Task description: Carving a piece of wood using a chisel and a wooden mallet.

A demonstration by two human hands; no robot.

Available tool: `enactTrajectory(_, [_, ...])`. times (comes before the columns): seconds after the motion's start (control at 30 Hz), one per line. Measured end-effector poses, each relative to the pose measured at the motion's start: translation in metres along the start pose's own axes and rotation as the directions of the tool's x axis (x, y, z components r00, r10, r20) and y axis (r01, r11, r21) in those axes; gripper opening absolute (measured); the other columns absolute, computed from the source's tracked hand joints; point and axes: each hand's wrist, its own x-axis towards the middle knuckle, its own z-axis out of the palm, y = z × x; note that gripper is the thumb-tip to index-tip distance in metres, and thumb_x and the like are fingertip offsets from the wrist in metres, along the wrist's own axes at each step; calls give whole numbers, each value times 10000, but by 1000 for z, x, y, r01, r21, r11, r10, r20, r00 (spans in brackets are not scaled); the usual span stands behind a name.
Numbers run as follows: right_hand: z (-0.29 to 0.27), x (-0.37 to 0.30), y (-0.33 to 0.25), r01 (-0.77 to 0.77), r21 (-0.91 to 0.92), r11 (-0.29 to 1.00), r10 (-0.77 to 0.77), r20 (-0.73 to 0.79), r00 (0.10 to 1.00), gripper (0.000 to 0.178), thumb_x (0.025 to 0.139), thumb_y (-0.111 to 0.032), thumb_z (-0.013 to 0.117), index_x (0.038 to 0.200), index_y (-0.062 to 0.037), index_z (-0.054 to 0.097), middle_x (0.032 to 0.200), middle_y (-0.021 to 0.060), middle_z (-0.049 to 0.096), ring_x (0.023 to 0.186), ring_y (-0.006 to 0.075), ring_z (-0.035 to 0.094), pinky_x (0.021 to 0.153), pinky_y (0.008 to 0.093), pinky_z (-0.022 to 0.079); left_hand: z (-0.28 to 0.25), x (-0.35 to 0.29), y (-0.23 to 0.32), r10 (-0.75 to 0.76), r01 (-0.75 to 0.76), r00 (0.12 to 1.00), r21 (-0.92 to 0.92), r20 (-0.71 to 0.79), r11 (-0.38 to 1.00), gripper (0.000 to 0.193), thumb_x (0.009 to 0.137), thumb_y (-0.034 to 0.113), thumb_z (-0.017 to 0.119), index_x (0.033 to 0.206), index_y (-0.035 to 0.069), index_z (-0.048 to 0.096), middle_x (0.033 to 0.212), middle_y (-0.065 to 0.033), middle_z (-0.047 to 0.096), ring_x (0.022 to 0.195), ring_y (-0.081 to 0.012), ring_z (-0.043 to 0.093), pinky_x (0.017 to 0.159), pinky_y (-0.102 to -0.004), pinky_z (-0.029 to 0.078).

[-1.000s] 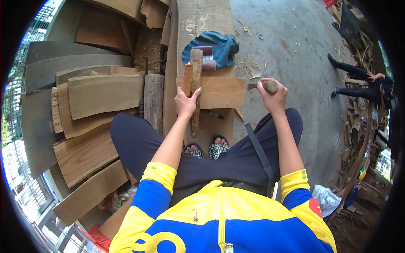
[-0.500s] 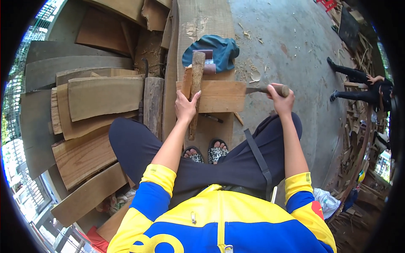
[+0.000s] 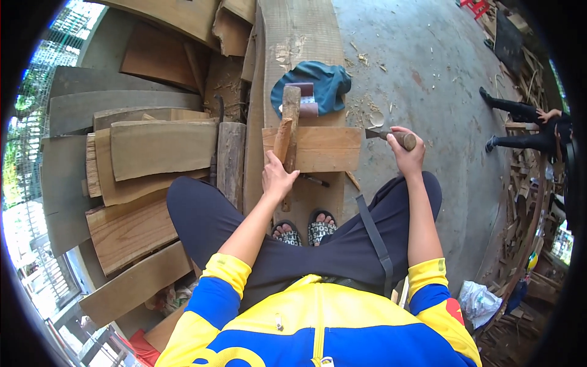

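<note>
Since the earlier frame, the right grip [image 3: 409, 151] has drawn the bladed tool [image 3: 377, 133] away from the end of the board [image 3: 330, 150], and the left grip [image 3: 279, 180] has slipped down along the wooden bar [image 3: 293, 137]; the short stick [image 3: 282, 139] has tipped toward the bar, and the whole view has shifted slightly.

The right grip, right of centre in the frame, is closed round the tool's wooden handle; the blade points left, just beside the board's right end, a narrow gap between them. The left grip, near the centre, is partly closed on the lower end of the short stick, its thumb spread across the bar; how firmly it presses I cannot tell.

The board lies crosswise at the centre, on a long plank [image 3: 309, 37] that runs up to the top edge; the bar crosses over the board's left part, and its upper end overlaps a purplish sheet [image 3: 310, 109] and a teal cloth [image 3: 330, 88]; a dark pen-like thing [image 3: 315, 180] lies just below the board.

Stacked boards [image 3: 162, 150] fill the left of the frame; wood shavings [image 3: 362, 59] dot the grey floor [image 3: 422, 92] at upper right; another person [image 3: 524, 142] shows near the right edge.
</note>
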Motion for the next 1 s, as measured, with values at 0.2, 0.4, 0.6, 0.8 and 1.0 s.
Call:
enactTrajectory(0.2, [5, 2, -16, 64, -2, 998, -64, 22, 998, 205, 772, -146, 749, 953, -53, 720, 837, 86, 719, 787, 153, 685, 749, 285, 525, -9, -8, 0, -14, 15, 1000, -65, 9, 998, 749, 633, 236, 836, 1126, -19, 334, 946, -336, 624, 906, -485, 624, 820, -504, 516])
enactTrajectory(0.4, [5, -2, -42, 252, 90, 963, -250, -30, 968, 201, 754, -94, 744, 932, -19, 693, 912, 121, 704, 867, 203, 682, 796, 307, 516, -43, -53, 34, 52, -35, 977, -87, 206, 996, 692, 632, 298, 805, 1081, -23, 387, 946, -301, 639, 900, -446, 641, 802, -476, 522])
enactTrajectory(0.6, [26, -15, -90, 568, 91, 818, -575, 101, 812, 218, 725, -41, 704, 938, -12, 665, 965, 136, 677, 899, 282, 671, 815, 344, 524, -29, -70, 13, -11, 112, 961, -354, 276, 928, 710, 631, 319, 840, 1118, -23, 452, 989, -204, 654, 890, -349, 662, 802, -430, 527])
enactTrajectory(0.8, [66, -39, -76, 629, -23, 777, -559, 436, 706, 352, 667, -29, 723, 1010, -60, 651, 1208, 154, 587, 1153, 356, 549, 955, 434, 474, 2, -66, 8, 24, 489, 795, -665, 606, 565, 441, 742, 271, 819, 1047, 53, 588, 908, -42, 669, 776, -134, 656, 632, -311, 547])
enactTrajectory(1.0, [120, -80, -34, 859, -127, 496, -645, 608, 463, 240, 775, -92, 590, 1013, -92, 623, 1306, 182, 515, 1280, 452, 398, 1095, 483, 359, 59, -34, -53, -52, 341, 875, -537, 481, 771, 481, 639, 247, 883, 1007, 24, 666, 901, -71, 706, 793, -172, 668, 701, -338, 529])
